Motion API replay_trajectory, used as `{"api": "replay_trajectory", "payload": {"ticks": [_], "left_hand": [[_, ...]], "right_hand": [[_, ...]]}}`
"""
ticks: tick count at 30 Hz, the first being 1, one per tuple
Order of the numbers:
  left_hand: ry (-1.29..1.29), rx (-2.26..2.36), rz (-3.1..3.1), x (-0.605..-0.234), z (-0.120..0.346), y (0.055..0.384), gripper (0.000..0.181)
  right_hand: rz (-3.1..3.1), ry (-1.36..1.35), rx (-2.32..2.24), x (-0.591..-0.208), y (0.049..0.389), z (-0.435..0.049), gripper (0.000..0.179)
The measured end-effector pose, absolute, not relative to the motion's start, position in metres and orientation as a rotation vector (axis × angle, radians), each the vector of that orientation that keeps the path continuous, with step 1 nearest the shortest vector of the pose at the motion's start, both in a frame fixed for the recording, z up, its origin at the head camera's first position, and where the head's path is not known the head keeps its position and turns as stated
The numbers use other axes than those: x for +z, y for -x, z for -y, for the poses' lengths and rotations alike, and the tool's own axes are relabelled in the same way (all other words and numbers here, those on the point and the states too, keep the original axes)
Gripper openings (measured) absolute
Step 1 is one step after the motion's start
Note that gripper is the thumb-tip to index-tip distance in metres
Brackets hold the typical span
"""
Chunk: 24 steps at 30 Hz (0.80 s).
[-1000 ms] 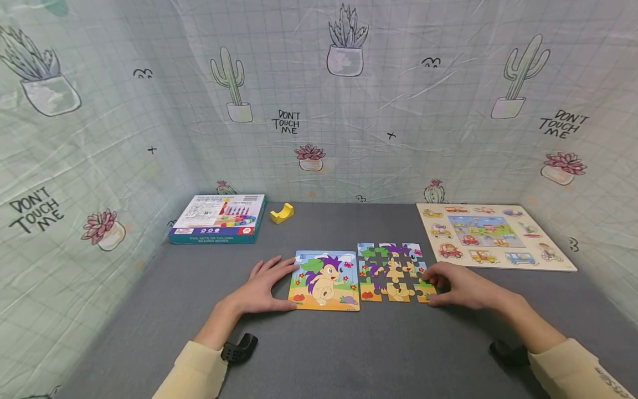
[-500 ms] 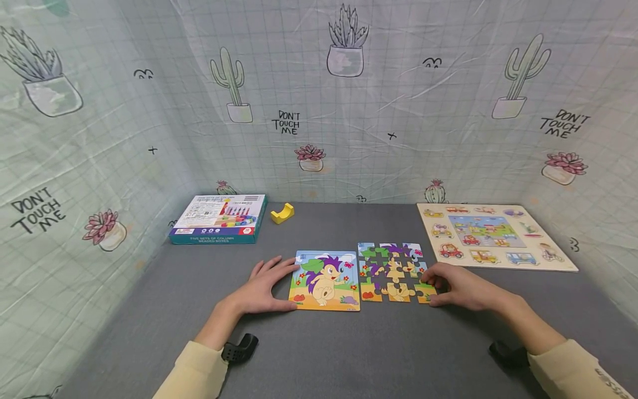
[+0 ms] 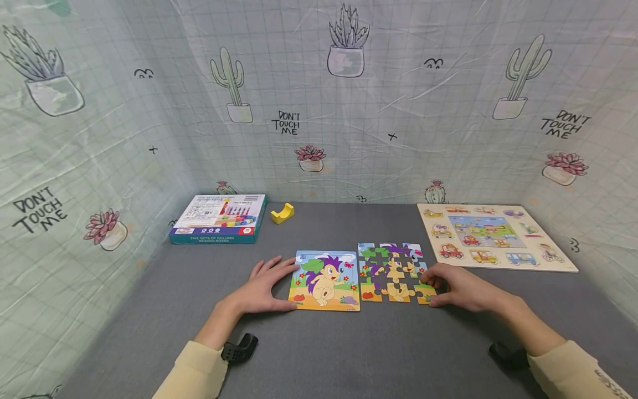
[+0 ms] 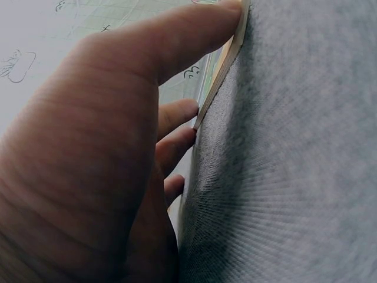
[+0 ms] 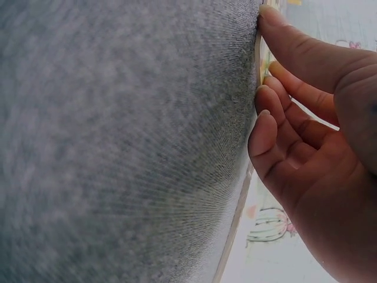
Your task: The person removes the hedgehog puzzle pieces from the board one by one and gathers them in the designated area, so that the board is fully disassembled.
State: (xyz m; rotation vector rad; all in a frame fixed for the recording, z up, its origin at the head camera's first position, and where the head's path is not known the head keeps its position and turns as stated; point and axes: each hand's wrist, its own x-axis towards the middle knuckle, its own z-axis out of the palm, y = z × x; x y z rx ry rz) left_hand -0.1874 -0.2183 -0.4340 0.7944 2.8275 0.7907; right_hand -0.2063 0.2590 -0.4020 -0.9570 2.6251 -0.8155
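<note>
A square hedgehog picture board point(image 3: 324, 281) lies flat on the grey table in the head view. My left hand point(image 3: 263, 288) rests at its left edge, thumb at the near corner and the spread fingers higher up. To the right of the board are several hedgehog puzzle pieces point(image 3: 395, 270), set in rows with gaps in places. My right hand point(image 3: 461, 286) has its thumb and index finger at the lower right puzzle piece point(image 3: 425, 292), the other fingers curled. In the right wrist view the thumb point(image 5: 294, 47) touches a thin edge.
At the back left lies a flat toy box point(image 3: 216, 219), with a yellow curved block point(image 3: 282, 213) beside it. A wooden vehicle puzzle board point(image 3: 498, 259) is at the back right. Patterned cloth walls point(image 3: 349, 122) enclose the grey table point(image 3: 349, 354).
</note>
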Motion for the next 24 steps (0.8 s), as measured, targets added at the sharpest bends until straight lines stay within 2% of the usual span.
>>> {"api": "replay_trajectory", "payload": {"ticks": [17,24], "left_hand": [[-0.794,0.784,-2.821,-0.433,0.219,0.188,0.09],[-0.738,0.763,-2.843,-0.43,0.218,0.185,0.089]], "right_hand": [[-2.679,0.899,-0.87,-0.393,0.203,-0.259,0.047],[-2.758,0.894,-0.888,-0.385,0.202,-0.258,0.041]]}}
